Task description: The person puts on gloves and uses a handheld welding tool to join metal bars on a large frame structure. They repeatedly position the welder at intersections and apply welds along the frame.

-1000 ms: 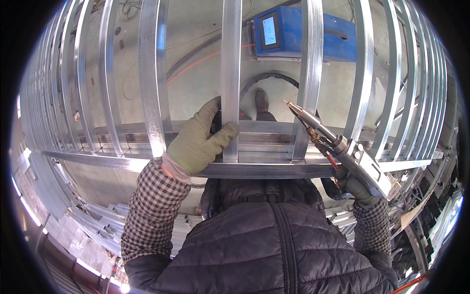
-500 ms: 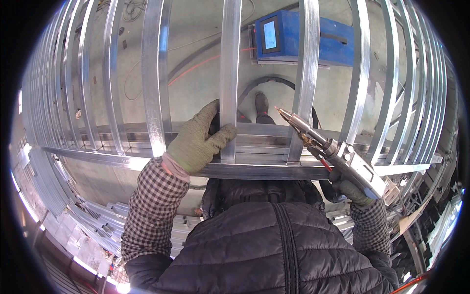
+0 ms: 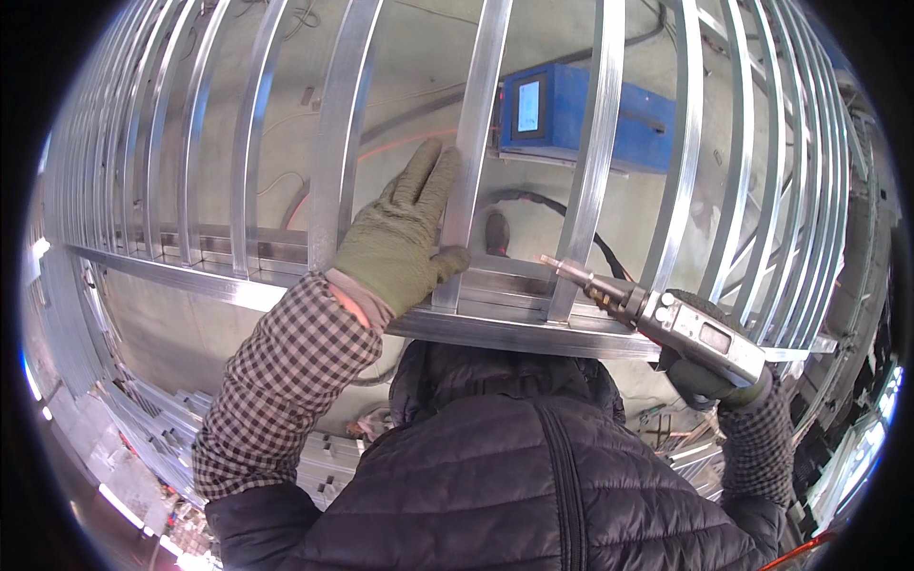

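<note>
A metal frame of square tubes lies before me, its shiny bars meeting a near rail (image 3: 533, 335). My left hand (image 3: 395, 249), in a green work glove, rests against one bar (image 3: 479, 114) near its foot. Its fingers stretch along the bar's left side, with the thumb across the bar. On the right, my gloved right hand (image 3: 700, 378) is wrapped around a silver handheld welding gun (image 3: 709, 338). The gun's narrow nozzle (image 3: 571, 270) points left, close above the foot of the adjacent bar (image 3: 595, 157). Part of the right hand is hidden by the gun.
Beyond the bars, a blue machine with a lit screen (image 3: 590, 119) stands on the floor. A dark hose (image 3: 533, 197) curves across the floor near a shoe (image 3: 497, 233). More metal lengths (image 3: 328, 466) lie behind the rail, at lower left.
My left hand has loosened from around the bar, and its fingers now extend along it. The welding gun has dropped closer to the rail and lies flatter. The whole view has shifted.
</note>
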Available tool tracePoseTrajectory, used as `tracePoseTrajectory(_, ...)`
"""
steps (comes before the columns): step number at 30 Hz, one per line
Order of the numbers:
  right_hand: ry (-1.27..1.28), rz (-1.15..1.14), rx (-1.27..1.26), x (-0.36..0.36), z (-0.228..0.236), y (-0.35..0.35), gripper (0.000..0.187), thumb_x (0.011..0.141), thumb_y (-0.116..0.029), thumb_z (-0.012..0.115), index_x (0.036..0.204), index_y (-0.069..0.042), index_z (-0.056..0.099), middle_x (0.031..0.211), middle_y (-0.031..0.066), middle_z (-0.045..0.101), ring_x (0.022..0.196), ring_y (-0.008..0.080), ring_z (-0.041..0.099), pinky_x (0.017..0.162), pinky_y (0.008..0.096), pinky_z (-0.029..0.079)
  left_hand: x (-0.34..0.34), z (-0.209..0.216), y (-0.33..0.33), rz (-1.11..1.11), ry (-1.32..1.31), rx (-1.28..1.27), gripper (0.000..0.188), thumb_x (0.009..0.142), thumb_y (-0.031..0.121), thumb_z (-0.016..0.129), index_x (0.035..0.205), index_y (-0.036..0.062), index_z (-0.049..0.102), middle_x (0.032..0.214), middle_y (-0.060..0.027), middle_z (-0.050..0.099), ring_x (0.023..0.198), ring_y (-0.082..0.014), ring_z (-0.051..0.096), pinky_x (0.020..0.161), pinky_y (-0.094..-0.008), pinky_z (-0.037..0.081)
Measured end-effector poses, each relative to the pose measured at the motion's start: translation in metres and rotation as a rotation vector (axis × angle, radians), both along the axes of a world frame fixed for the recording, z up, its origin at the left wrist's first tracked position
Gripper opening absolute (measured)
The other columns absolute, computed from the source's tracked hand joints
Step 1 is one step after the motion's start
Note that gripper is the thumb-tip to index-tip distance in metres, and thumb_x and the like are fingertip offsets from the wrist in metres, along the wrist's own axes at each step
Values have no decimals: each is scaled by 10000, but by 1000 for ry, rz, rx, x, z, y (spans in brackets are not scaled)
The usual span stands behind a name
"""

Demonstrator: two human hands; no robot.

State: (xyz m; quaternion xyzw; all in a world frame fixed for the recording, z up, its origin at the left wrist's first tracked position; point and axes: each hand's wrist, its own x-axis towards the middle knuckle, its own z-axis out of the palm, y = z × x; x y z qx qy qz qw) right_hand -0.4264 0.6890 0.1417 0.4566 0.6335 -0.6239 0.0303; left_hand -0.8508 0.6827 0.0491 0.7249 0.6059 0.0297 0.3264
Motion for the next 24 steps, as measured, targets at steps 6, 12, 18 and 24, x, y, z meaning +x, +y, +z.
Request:
tracePoseTrajectory(6,196,302,123,-52,38,50,564,1000,-153,724,1474,89,539,1069,120,713,829,158,682,682,269,543,8,14,12,-205,203,41,975,900,420,811,1686,100,330,1773,-97,253,1637,-307,238,1314,-460,298)
tracePoseTrajectory(12,548,399,273,-102,-4,64,490,968,-144,798,1402,39,664,1377,239,691,1178,354,739,979,395,610,11,23,18,-241,319,58,854,927,398,776,1646,117,412,1754,-44,307,1624,-260,269,1310,-449,297)
tracePoseTrajectory(18,472,552,182,-109,-27,78,555,980,-143,810,1456,56,607,1402,228,684,1252,319,703,1033,385,571,15,18,17,-254,404,110,777,948,367,743,1626,128,447,1741,-27,337,1618,-243,285,1294,-434,315)
tracePoseTrajectory(24,436,446,20,-112,-29,74,473,985,-151,796,1395,42,659,1363,222,701,1209,330,719,1019,389,584,18,18,18,-263,427,90,759,954,360,736,1624,141,454,1744,-25,331,1622,-239,277,1298,-435,311)
